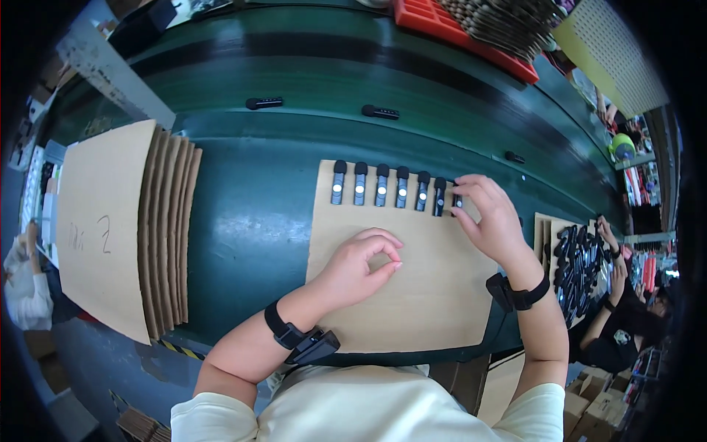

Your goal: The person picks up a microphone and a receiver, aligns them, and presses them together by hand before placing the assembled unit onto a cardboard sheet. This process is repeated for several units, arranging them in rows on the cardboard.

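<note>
A person seated at a dark green conveyor belt (pixel 250 214) lays small black devices in a row along the far edge of a flat brown cardboard sheet (pixel 412 295). Six devices (pixel 389 186) already stand side by side at about twelve o'clock from the sheet's middle; each is a slim, upright oblong with a rounded black cap on top, a greyer body and a small white dot at its centre. A seventh device (pixel 457 200) sits at the right end of the row, mostly covered by the right hand (pixel 490 217), whose thumb and forefinger pinch it while the other fingers curl loosely above. The left hand (pixel 361 265) rests on the bare cardboard at about eight o'clock from the right hand, its thumb and forefinger tips pressed together in a ring; whether anything lies between them cannot be told. Both wrists wear black straps.

At nine o'clock, a fanned stack of matte cardboard sheets (pixel 140 228) lies on the belt. Two loose black devices (pixel 264 103) rest farther up the belt at eleven o'clock. At three o'clock, another worker's hands reach over a heap of black devices (pixel 578 261) on cardboard. A red plastic tray (pixel 442 22) sits at one o'clock.
</note>
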Motion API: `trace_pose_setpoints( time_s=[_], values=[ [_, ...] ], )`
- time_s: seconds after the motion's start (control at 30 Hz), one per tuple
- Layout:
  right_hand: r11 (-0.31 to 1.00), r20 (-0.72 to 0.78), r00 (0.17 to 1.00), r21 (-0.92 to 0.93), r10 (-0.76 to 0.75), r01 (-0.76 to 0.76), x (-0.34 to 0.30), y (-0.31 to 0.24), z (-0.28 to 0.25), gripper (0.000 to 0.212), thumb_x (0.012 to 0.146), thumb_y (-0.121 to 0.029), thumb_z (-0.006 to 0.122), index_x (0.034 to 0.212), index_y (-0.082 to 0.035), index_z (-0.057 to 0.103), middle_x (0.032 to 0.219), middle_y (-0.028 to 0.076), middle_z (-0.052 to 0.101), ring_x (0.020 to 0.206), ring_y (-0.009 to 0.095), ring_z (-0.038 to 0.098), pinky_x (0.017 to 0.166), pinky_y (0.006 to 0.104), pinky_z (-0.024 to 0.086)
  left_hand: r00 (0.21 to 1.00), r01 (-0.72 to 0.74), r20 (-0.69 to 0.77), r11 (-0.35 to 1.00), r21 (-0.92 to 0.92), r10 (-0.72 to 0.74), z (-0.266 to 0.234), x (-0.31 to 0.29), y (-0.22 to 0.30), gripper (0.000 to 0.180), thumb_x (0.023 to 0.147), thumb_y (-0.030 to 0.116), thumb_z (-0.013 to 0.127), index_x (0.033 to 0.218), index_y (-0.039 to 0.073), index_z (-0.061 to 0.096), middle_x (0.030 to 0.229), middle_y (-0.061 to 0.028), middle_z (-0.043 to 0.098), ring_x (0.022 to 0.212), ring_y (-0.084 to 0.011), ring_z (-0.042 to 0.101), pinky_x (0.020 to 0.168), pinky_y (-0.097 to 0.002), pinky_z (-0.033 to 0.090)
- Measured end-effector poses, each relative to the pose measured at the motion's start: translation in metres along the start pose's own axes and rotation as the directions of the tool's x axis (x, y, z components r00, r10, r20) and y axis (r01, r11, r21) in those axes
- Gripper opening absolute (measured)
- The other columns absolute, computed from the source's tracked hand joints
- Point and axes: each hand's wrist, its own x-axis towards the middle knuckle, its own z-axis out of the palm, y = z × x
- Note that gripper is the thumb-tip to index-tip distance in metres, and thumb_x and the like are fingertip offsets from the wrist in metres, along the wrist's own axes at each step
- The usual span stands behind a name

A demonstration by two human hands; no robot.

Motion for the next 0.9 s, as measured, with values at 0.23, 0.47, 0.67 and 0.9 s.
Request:
trace_pose_setpoints(
  time_s=[0.23,0.47,0.67,0.9],
  values=[
    [0.998,0.099,0.994,0.025,-0.051,0.049,0.09,-0.029,0.011,0.028,0.08,-0.012,0.071,0.105,-0.003,0.063,0.109,0.014,0.063,0.106,0.034,0.059,0.092,0.0404,0.048,0.999,-0.036,-0.02,0.999,-0.017,0.036,-0.001,0.0,-0.004,0.008,0.083,0.002,0.068,0.086,0.004,0.061,0.104,-0.0108,0.066,0.1,-0.0251,0.063,0.09,-0.0346,0.049],
    [0.957,0.276,0.955,-0.289,0.106,-0.022,0.188,-0.034,0.056,0.028,0.087,-0.018,0.066,0.111,-0.004,0.063,0.116,0.015,0.061,0.11,0.034,0.058,0.093,0.0413,0.048,0.994,-0.102,-0.039,0.994,-0.023,0.101,0.003,-0.001,-0.01,0.009,0.082,0.003,0.068,0.086,0.004,0.06,0.101,-0.0113,0.066,0.097,-0.027,0.064,0.087,-0.0349,0.05],
    [0.961,0.354,0.914,-0.254,0.2,-0.112,0.212,-0.028,0.068,0.027,0.085,-0.016,0.067,0.109,-0.004,0.062,0.109,0.016,0.063,0.102,0.034,0.061,0.089,0.0408,0.05,0.994,-0.1,-0.045,0.993,-0.054,0.098,0.006,0.0,-0.009,0.009,0.082,0.002,0.067,0.086,0.003,0.059,0.099,-0.0112,0.065,0.096,-0.0273,0.063,0.085,-0.0349,0.051],
    [0.758,0.156,0.986,0.637,0.058,-0.145,0.124,-0.069,0.024,0.022,0.085,-0.006,0.066,0.102,-0.001,0.053,0.093,0.007,0.061,0.087,0.017,0.062,0.081,0.0306,0.051,0.999,-0.038,-0.021,0.993,-0.109,0.036,0.004,-0.001,-0.009,0.009,0.083,0.001,0.066,0.086,0.002,0.059,0.099,-0.0103,0.064,0.096,-0.0248,0.063,0.086,-0.0341,0.051]
  ],
)
